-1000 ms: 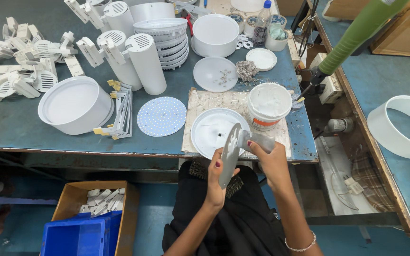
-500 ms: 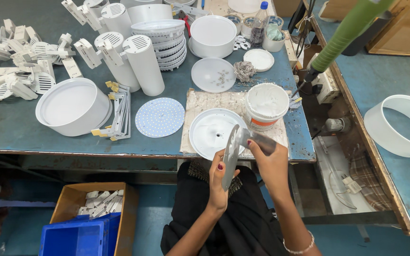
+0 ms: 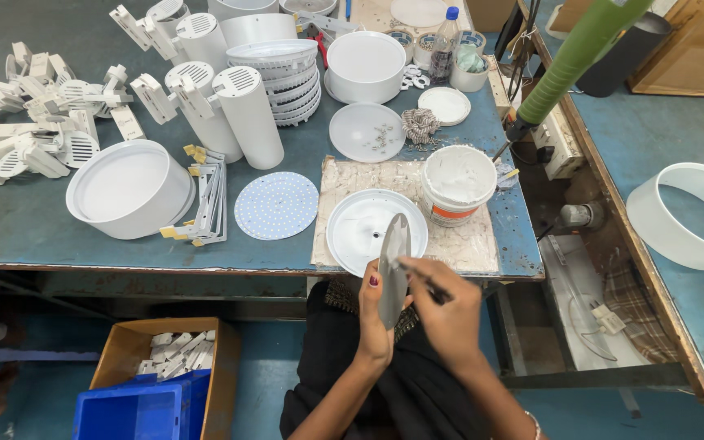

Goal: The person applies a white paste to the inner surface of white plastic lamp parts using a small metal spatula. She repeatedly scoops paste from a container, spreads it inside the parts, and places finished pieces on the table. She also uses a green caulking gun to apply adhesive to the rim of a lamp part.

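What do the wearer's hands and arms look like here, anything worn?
Both forearms are bare, no sleeves and no gloves. The left hand has dark red polish on the one nail that shows. The right hand has a thin pale bangle at the wrist. No watch or rings visible.

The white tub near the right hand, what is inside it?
The tub is filled almost to its rim with white paste. The paste hides the bottom, so anything beneath its surface cannot be seen.
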